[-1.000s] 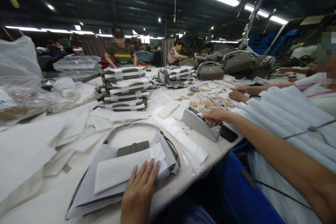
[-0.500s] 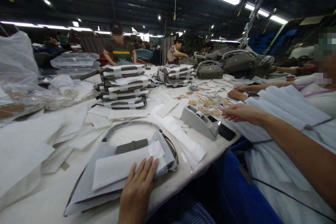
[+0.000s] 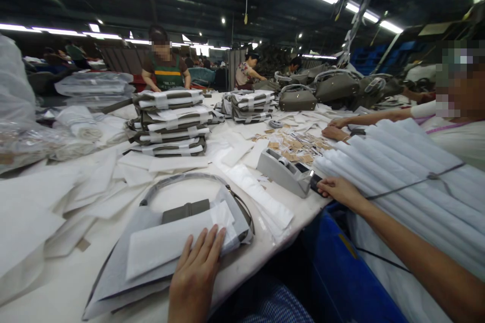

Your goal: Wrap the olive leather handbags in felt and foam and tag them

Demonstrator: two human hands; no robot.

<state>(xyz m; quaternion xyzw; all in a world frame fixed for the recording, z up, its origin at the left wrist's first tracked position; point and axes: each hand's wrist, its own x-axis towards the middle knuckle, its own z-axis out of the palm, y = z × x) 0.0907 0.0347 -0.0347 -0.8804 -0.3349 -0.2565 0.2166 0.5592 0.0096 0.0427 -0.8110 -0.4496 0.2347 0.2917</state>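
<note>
A grey-green handbag point(image 3: 185, 212) lies on the table, partly wrapped in white tissue sheets, its handle covered in a pale wrap. A folded white paper point(image 3: 159, 252) rests over it. My left hand point(image 3: 197, 267) presses flat on this paper, fingers stretched out. To the right stands a grey tape dispenser point(image 3: 282, 171). My right hand point(image 3: 337, 191) is at its front end, thumb and fingers pinched together; I cannot make out whether tape is between them. A black phone point(image 3: 316, 181) lies beside the dispenser, partly hidden by it and by my right hand.
Stacked wrapped bags point(image 3: 170, 123) stand behind, with loose white sheets point(image 3: 87, 192) at left. Small brown tags point(image 3: 291, 146) lie scattered near a co-worker's hands point(image 3: 335, 128). A tied bundle of white sheets point(image 3: 397, 161) and a blue bin point(image 3: 341, 257) border the table's right edge.
My right hand has moved down beside the front of the tape dispenser, and its fingers have closed into a pinch. My left hand stays flat on the paper. The view has shifted slightly.
</note>
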